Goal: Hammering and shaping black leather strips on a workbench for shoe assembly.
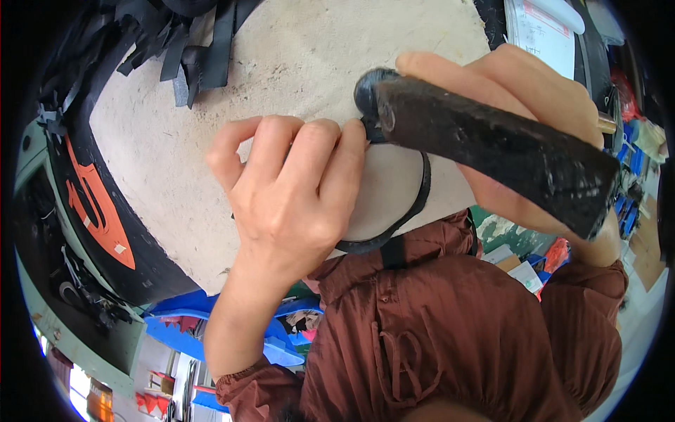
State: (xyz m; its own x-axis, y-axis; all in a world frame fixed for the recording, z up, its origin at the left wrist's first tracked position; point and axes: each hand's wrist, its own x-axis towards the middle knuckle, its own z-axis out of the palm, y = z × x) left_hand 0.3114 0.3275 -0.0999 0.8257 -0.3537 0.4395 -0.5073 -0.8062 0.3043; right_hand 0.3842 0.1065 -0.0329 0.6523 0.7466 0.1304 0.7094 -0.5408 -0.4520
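Strip [426, 177] should sit best under short, level taps, the right hand [541, 91] clamped on the tool [492, 144], the left hand [285, 190] (pinching or not, I cannot tell) clear.

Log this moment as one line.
Left hand: resting on pale work surface; right hand: gripping dark bar-shaped tool; between hands: curved black strip

The board [295, 42] lay beneath the fingers [344, 158] of the left hand [288, 190]. The curved strip [426, 184] ran right of these fingers, then toward the person. The tool [492, 141], in the right hand [541, 91], ended just right of the left fingertips. Loose strips [218, 53] lay beyond-left of them; the slotted piece [105, 235] lay farther left; papers [538, 39] lay beyond the right-hand fingers.
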